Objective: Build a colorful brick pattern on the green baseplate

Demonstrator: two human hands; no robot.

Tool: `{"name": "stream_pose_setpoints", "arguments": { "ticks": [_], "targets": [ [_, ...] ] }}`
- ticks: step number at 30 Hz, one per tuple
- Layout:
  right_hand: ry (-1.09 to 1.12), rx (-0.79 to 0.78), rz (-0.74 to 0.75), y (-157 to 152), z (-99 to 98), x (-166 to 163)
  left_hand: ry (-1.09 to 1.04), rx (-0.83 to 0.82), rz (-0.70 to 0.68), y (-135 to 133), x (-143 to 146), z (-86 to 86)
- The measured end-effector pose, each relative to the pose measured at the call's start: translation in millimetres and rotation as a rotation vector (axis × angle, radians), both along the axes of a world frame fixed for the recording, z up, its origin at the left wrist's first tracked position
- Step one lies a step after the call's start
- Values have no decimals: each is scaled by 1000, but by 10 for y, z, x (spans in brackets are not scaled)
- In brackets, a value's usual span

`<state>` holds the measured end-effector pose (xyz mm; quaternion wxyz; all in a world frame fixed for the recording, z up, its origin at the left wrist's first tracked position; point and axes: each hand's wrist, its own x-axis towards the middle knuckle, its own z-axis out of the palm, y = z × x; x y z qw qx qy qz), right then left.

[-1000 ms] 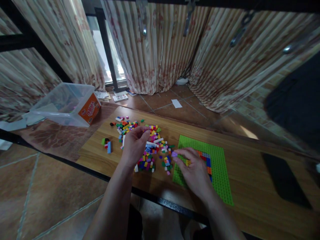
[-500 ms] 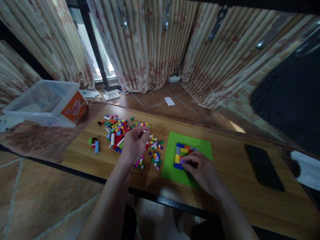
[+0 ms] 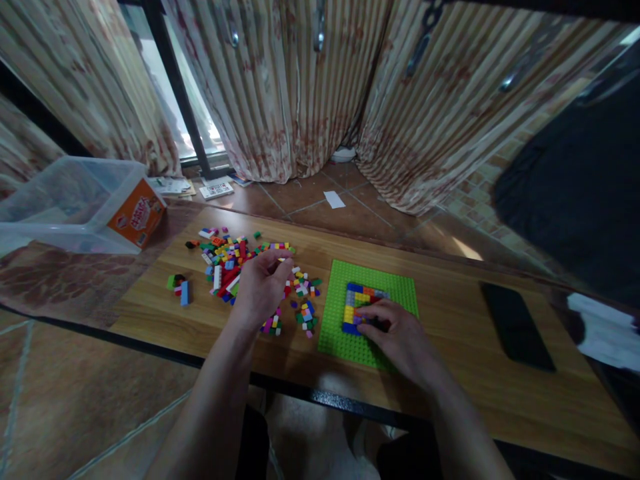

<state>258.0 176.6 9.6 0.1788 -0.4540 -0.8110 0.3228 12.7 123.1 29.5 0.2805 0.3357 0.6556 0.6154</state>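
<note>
The left grip (image 3: 263,287) is hanging half-curled at eight o'clock; the right grip (image 3: 397,333) is pinching at four o'clock, pointing toward ten.

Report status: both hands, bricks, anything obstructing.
Right hand pinching purple brick at brick build, green baseplate. Left hand over loose bricks, grip unclear. Right hand partly hides build.

Desk: long wood-grained top (image 3: 455,307) with a black front edge (image 3: 320,398)
Left end: brown patterned covering (image 3: 75,273), bearing a clear plastic box (image 3: 75,235) with an orange label (image 3: 137,213)
Small cluster: a few bricks (image 3: 172,282) left of the main pile, a blue brick (image 3: 185,293) among them
Main pile: loose bricks (image 3: 229,255) in many colours, spread out
Baseplate: green baseplate (image 3: 331,333), flat, right of the pile
Right end: flat black slab (image 3: 515,327), well apart from the baseplate
</note>
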Motion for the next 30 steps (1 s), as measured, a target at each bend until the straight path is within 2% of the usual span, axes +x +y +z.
{"name": "stream_pose_setpoints", "arguments": {
  "ticks": [5, 11, 22, 30],
  "targets": [
    [52, -49, -82, 34, -23, 15, -7, -7, 2, 0, 0, 11],
    [39, -33, -140, 40, -54, -27, 14, -12, 13, 2, 22, 54],
    [43, -38, -129, 54, -92, -18, 20, -12, 5, 0, 27, 43],
    [-42, -1, -161, 35, -12, -87, 12, -6, -5, 8, 55, 50]
  ]
}}
